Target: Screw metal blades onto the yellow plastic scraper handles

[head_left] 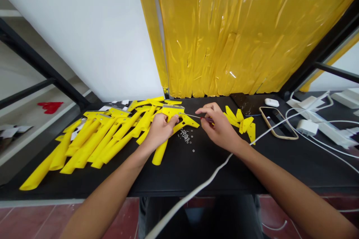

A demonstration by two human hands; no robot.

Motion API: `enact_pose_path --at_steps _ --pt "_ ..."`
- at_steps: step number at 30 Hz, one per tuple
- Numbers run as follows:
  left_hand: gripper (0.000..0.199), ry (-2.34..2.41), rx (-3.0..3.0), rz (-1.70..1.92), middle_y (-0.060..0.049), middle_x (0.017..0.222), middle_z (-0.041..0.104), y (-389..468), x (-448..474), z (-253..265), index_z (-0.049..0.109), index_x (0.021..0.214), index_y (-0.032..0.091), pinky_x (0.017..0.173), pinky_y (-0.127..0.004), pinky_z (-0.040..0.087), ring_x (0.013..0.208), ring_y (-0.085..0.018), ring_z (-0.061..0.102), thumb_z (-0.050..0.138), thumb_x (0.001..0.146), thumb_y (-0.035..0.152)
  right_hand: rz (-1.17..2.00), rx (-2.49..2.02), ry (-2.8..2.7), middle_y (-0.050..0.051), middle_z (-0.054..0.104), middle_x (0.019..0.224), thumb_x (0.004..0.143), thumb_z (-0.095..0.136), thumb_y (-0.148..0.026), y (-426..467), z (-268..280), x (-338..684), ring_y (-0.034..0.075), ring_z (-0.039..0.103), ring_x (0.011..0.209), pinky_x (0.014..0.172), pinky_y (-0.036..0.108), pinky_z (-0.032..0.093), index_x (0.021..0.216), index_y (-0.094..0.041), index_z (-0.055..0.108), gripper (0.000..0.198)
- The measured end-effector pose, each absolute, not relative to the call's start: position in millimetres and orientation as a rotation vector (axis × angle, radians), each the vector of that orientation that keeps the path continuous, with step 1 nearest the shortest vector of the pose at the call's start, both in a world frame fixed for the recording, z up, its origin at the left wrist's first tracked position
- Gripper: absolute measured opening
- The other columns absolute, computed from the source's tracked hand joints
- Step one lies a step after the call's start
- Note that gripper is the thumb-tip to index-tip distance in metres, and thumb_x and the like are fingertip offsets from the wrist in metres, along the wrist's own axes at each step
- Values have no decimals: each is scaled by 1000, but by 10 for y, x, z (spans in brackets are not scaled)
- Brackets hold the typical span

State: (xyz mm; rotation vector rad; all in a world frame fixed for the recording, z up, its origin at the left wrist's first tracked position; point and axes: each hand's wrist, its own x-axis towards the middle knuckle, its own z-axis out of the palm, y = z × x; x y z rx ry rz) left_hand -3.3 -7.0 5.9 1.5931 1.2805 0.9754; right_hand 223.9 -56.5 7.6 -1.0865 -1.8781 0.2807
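Observation:
My left hand (160,129) is closed around the head of a yellow scraper (160,153), whose handle points down toward me. In my right hand (217,125) is a screwdriver (192,115); its thin shaft reaches left to the scraper's head, and my fingers cover most of its handle. Another yellow scraper part (188,120) lies between the hands, partly behind the held one. Small metal nuts or washers (185,136) are scattered on the black table just below it. To the left, several yellow scrapers (95,138) lie in an overlapping pile.
Small yellow pieces (246,124) lie right of my right hand. Beyond them are a dark tablet-like slab (245,104), a phone (279,123), a white earbud case (272,102) and a charger (307,127). A white cable (207,181) crosses in front of my right forearm. Yellow plastic sheeting (238,37) hangs behind.

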Motion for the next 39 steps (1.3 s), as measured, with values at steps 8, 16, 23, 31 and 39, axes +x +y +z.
enact_pose_path --at_steps 8,16,23,31,39 --pt "31 1277 1597 952 1 46 52 -61 -24 58 63 67 17 39 -23 31 38 -11 48 67 86 41 218 -948 -1855 5 59 102 100 54 -17 -596 110 2239 17 64 90 77 32 57 124 -28 58 26" --pt "40 1323 1679 917 2 42 48 -80 -12 82 56 60 18 40 -24 30 38 -12 47 63 88 46 89 -1033 -1918 5 64 95 102 53 -22 -629 156 2249 18 65 85 75 32 56 123 -26 61 23" --pt "44 1388 1768 885 1 42 48 -114 4 83 54 57 19 40 -25 27 39 -12 47 62 89 47 -72 -1128 -1889 7 62 94 105 46 -27 -626 98 2217 19 63 84 77 34 54 116 -24 62 20" --pt "44 1442 1772 917 2 42 44 -105 2 84 52 56 19 39 -24 24 39 -11 44 62 88 48 -51 -1274 -2040 15 61 117 104 43 -26 -561 58 2261 25 65 98 75 36 53 126 -19 50 24" --pt "41 1435 1800 980 3 41 43 -145 -1 182 55 56 18 39 -24 25 38 -10 39 63 87 44 3 -1578 -2095 6 70 78 107 37 -39 -610 44 2202 22 65 62 53 30 33 100 -20 58 30"
